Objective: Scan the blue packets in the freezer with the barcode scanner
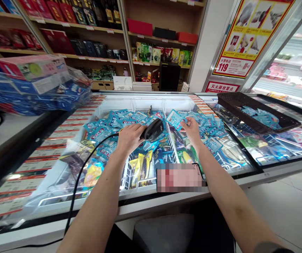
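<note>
My left hand [131, 137] is wrapped round the handle of a black barcode scanner [154, 130], whose head points right and whose cable runs down to the left. Between the fingers of my right hand [192, 128] is a small light-blue packet [174, 118], held by its lower right corner. The scanner's head is a short way left of this packet, not touching it. Below and around both hands, many similar blue packets [121, 119] lie in a loose heap over the freezer. Their small print is too small to read.
A phone [179, 178] lies on the front edge of the chest freezer [140, 211]. At right, a dark brown basket [256, 119] holds more blue packets. Bagged boxes [34, 79] stand at left. Price labels line the freezer's left glass; stocked shelves [87, 26] rise behind.
</note>
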### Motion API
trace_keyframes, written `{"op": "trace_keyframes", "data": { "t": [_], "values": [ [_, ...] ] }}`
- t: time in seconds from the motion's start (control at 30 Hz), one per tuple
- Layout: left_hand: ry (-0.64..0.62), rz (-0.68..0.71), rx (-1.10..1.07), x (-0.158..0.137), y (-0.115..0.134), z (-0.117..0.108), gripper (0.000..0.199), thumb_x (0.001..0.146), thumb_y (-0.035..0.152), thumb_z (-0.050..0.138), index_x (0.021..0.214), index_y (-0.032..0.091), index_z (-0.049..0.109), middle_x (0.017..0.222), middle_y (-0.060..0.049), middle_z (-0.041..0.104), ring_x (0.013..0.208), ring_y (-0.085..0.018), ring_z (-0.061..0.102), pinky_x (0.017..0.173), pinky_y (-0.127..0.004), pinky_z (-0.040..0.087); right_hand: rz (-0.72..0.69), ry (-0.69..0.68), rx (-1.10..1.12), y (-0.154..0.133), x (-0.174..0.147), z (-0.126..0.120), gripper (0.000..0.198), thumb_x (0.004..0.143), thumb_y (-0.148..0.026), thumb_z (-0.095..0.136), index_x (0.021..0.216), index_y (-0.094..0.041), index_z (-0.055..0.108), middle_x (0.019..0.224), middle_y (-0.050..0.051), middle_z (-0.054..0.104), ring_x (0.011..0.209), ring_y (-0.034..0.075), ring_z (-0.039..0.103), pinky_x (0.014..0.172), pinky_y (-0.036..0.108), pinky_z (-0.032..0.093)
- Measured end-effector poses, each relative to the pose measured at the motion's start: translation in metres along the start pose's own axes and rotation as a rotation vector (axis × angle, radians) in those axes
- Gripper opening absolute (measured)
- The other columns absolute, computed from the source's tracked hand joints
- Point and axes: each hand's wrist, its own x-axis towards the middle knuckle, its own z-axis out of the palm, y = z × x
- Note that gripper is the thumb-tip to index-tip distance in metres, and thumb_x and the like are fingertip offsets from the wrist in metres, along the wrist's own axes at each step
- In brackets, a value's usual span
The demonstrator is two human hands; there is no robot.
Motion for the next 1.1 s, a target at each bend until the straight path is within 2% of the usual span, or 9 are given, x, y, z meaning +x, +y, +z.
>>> {"op": "trace_keyframes", "data": {
  "t": [0.53,0.83,1.1],
  "values": [
    [-0.02,0.021,-0.018,0.0013,0.0004,0.002,0.039,0.077,0.027,0.059,0.115,0.022,0.056,0.103,-0.009,0.065,0.101,-0.027,0.059,0.083,-0.039,0.043,-0.033,-0.016,-0.035,0.0025,0.0,0.0032,0.043,0.07,-0.051,0.061,0.099,-0.024,0.045,0.079,-0.002,0.053,0.074,0.019,0.062,0.064,0.038,0.057],
    [-0.004,0.031,-0.015,0.001,0.0002,0.0034,0.039,0.075,0.027,0.062,0.114,0.022,0.057,0.102,-0.009,0.065,0.101,-0.027,0.059,0.082,-0.038,0.044,-0.028,-0.027,0.09,0.0,-0.0014,0.0049,0.042,0.066,-0.047,0.067,0.093,-0.024,0.045,0.073,-0.006,0.042,0.064,0.015,0.059,0.062,0.038,0.058],
    [0.002,0.036,-0.01,0.0009,0.0015,0.0022,0.039,0.075,0.026,0.062,0.114,0.021,0.056,0.102,-0.009,0.065,0.101,-0.027,0.059,0.081,-0.038,0.044,-0.048,-0.029,0.116,-0.0006,-0.0031,0.0045,0.041,0.066,-0.047,0.069,0.093,-0.024,0.046,0.072,-0.005,0.042,0.063,0.015,0.057,0.062,0.039,0.059]
  ]
}}
